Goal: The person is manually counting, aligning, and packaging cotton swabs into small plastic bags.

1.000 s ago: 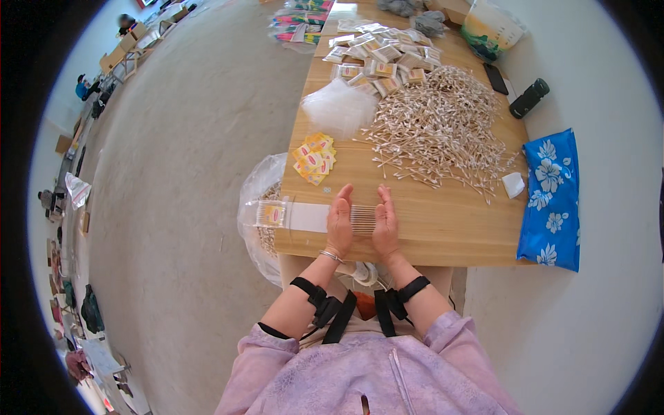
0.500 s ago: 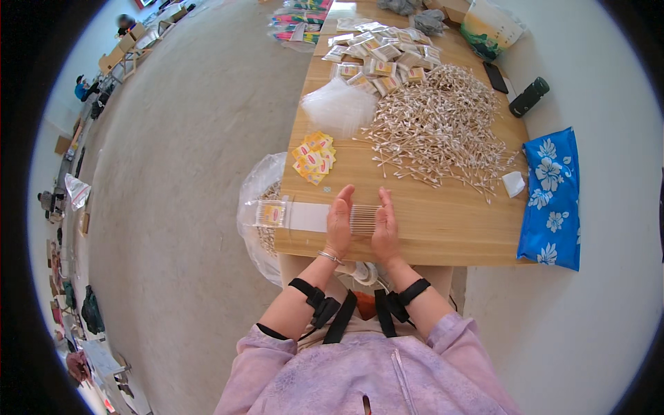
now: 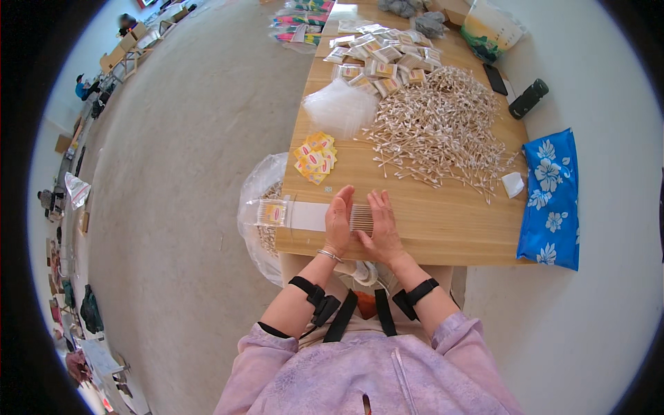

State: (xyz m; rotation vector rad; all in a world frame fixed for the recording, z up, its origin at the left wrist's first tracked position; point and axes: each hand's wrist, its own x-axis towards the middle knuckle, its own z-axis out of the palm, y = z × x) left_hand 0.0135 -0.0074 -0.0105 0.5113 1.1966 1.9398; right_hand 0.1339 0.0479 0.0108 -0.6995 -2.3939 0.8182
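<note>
One clear packet of cotton swabs with a yellow card (image 3: pixel 273 213) lies at the bench's (image 3: pixel 456 238) left edge, a white strip (image 3: pixel 309 216) just right of it. Behind these are scattered yellow cards (image 3: pixel 315 158) and a stack of clear film (image 3: pixel 339 108). The left hand (image 3: pixel 337 221) stands on edge, straight and flat, beside a row of swabs (image 3: pixel 362 218) lying between the two hands. At the row's right end, the right hand (image 3: pixel 382 227) has thumb and fingers spread; whether they grip it, I cannot tell. Farther right come a loose swab heap (image 3: pixel 443 124), a white scrap (image 3: pixel 513 184) and a blue flowered pouch (image 3: pixel 551 197).
</note>
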